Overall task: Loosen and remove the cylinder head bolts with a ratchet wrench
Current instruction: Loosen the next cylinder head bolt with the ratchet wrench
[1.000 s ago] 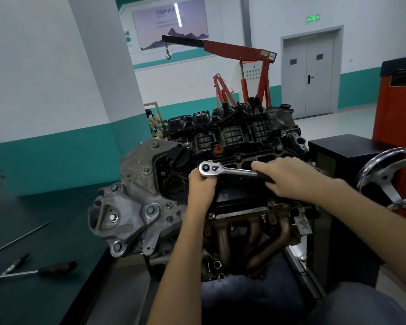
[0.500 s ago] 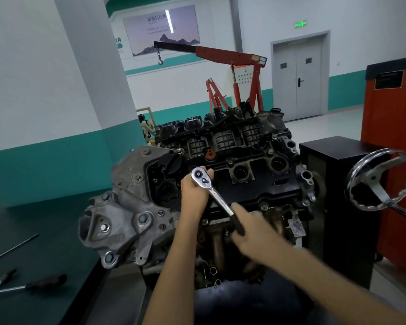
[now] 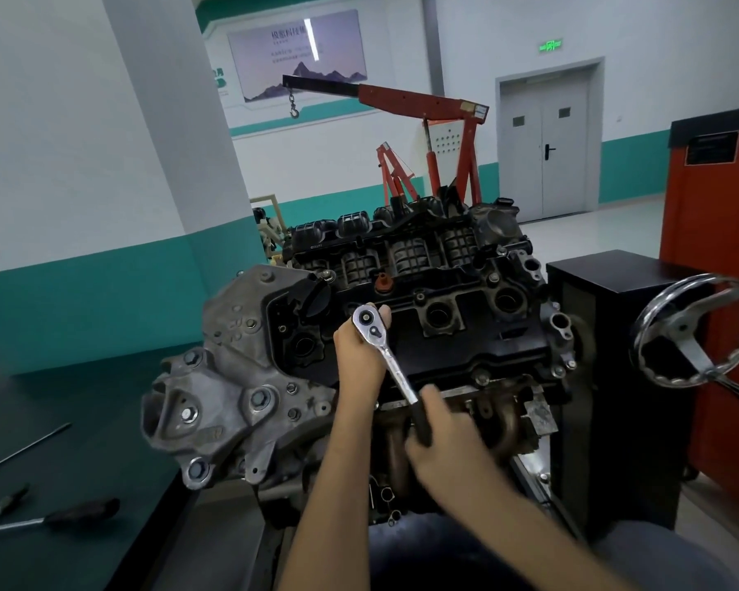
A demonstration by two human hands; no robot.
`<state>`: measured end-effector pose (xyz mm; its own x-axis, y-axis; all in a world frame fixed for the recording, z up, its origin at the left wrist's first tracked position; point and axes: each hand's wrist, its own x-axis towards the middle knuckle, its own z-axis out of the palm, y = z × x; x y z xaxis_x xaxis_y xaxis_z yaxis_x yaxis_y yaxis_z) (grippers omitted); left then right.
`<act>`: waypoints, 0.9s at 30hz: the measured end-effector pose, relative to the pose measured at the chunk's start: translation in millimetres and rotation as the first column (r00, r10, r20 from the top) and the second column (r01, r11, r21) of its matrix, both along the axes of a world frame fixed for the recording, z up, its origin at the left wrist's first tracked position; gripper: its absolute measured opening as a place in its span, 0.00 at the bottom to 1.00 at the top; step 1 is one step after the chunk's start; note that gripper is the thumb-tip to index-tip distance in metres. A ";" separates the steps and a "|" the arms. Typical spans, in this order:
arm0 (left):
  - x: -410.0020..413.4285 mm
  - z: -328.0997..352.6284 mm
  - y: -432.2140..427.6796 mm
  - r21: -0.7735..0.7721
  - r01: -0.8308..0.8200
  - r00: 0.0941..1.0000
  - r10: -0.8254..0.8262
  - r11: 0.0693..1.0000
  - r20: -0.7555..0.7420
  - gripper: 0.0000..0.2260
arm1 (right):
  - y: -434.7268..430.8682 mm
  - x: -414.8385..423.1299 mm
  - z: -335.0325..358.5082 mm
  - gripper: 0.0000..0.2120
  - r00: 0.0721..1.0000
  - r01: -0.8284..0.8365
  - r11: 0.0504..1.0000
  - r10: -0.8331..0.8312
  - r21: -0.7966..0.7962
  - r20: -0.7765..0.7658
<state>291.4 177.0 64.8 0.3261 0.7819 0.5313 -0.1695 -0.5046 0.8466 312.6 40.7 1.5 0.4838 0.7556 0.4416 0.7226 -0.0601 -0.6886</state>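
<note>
A chrome ratchet wrench (image 3: 387, 351) stands with its head on the black cylinder head cover (image 3: 449, 334) of the engine (image 3: 240, 377), its handle slanting down and right toward me. My left hand (image 3: 357, 356) wraps around the wrench just under the head, a fingertip showing beside it. My right hand (image 3: 444, 437) grips the black handle end low in front of the exhaust manifold (image 3: 500, 420). The bolt under the socket is hidden by my left hand. Other small bolts (image 3: 482, 379) show along the cover's front edge.
A dark workbench (image 3: 60, 420) at left carries a long rod and screwdrivers (image 3: 48, 520). At right stand a black cabinet (image 3: 606, 377), a chrome handwheel (image 3: 696, 330) and a red cabinet (image 3: 717, 249). A red engine hoist (image 3: 423, 104) stands behind.
The wrench handle has swung from pointing right, across the cover, down toward me. My right hand followed it; my left hand stayed at the wrench head.
</note>
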 end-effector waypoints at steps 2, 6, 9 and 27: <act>0.1 -0.3 1.3 0.030 -0.052 0.998 0.053 0.998 -0.030 0.18 | 18.2 -29.2 -10.1 0.16 0.992 -0.016 0.997 0.026 0.075 -0.127; -2.4 -1.0 7.0 0.035 -0.009 1.000 0.009 0.999 -0.020 0.20 | 18.4 -21.5 -6.4 0.16 0.986 -0.074 0.996 0.080 0.042 -0.149; -2.9 1.3 12.1 0.053 0.074 0.995 -0.070 0.996 -0.067 0.24 | -7.1 31.1 16.6 0.17 0.988 -0.135 0.986 0.141 -0.096 0.062; -8.8 3.0 1.3 0.022 0.016 1.000 -0.016 1.000 -0.015 0.18 | 23.5 -47.2 -7.8 0.17 0.991 -0.030 0.996 0.041 0.084 -0.129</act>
<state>282.6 178.3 67.8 0.3465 0.7644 0.5437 -0.1650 -0.5209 0.8375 265.4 64.2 -6.3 0.5146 0.7374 0.4376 0.6270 0.0246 -0.7787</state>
